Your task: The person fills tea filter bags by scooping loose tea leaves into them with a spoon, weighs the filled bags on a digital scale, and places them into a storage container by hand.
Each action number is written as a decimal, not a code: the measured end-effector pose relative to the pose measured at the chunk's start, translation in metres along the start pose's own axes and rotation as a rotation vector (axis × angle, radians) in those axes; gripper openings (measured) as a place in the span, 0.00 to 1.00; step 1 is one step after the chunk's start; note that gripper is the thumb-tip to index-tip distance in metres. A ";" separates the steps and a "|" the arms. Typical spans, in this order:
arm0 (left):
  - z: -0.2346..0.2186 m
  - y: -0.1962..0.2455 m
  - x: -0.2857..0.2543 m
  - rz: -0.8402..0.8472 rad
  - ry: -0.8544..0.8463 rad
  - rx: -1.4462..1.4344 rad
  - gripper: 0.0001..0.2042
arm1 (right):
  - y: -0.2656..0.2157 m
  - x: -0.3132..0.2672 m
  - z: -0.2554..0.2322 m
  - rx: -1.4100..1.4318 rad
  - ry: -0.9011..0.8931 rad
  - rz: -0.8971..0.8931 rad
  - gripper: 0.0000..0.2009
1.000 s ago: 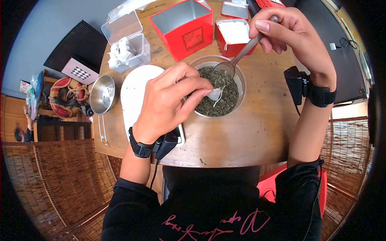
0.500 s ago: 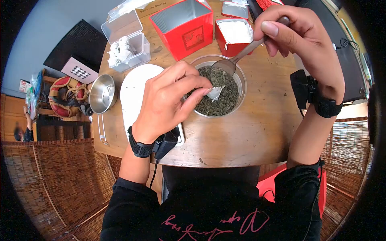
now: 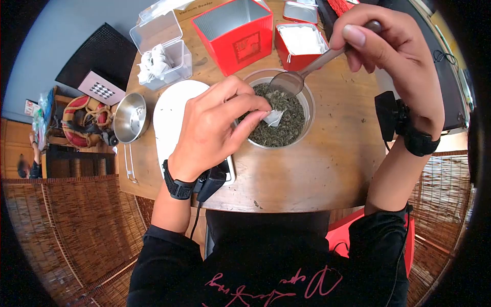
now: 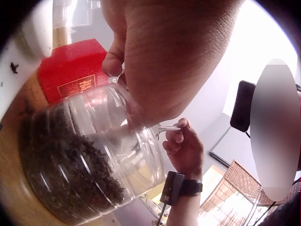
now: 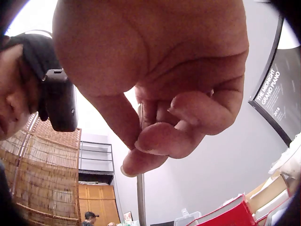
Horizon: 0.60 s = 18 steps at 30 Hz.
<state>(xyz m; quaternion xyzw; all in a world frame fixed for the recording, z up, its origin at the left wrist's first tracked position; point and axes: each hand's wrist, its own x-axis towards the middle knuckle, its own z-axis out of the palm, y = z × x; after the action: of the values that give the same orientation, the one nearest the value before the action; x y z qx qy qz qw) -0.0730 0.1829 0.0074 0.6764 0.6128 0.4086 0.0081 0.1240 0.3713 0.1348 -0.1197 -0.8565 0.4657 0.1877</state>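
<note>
My left hand (image 3: 217, 125) pinches a small white tea bag (image 3: 274, 118) between thumb and fingertips, over the mouth of a clear plastic jar (image 3: 308, 128). Dried, dark green tea leaves (image 3: 276, 137) fill the lower part of this jar, which the left wrist view shows from the side. With thumb and fingers, my right hand (image 3: 391, 48) grips the handle of a metal spoon (image 3: 287, 83). The spoon slants down to the left, its bowl over the far part of the jar's mouth, just beyond the bag.
Behind the jar stand an open red tin (image 3: 235, 48) and a smaller red tin (image 3: 286, 56) of white bags. A clear box (image 3: 179, 64) with white bags, a metal pan (image 3: 130, 120) and a white board (image 3: 171, 112) are on the left.
My right hand has shifted to the right and toward me, and the spoon's bowl has turned. My left hand stays in place; the tea bag has turned and its dangling string no longer shows.
</note>
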 end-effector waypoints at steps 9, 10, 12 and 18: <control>0.001 -0.002 -0.001 0.020 0.008 -0.003 0.07 | 0.027 0.001 0.001 -0.161 -0.013 -0.146 0.10; 0.001 -0.001 -0.001 0.019 0.009 -0.004 0.07 | 0.024 -0.001 0.009 -0.059 -0.048 -0.133 0.10; 0.000 0.000 0.001 0.033 0.011 -0.024 0.06 | 0.031 0.003 0.016 -0.083 -0.075 -0.182 0.10; 0.000 -0.002 0.001 0.048 0.031 0.002 0.06 | 0.017 -0.001 0.019 -0.089 -0.045 -0.119 0.09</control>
<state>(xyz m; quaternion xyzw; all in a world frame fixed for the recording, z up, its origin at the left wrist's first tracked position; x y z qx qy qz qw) -0.0753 0.1844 0.0070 0.6844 0.5969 0.4185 -0.0120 0.1175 0.3657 0.1112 -0.0664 -0.8859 0.4178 0.1903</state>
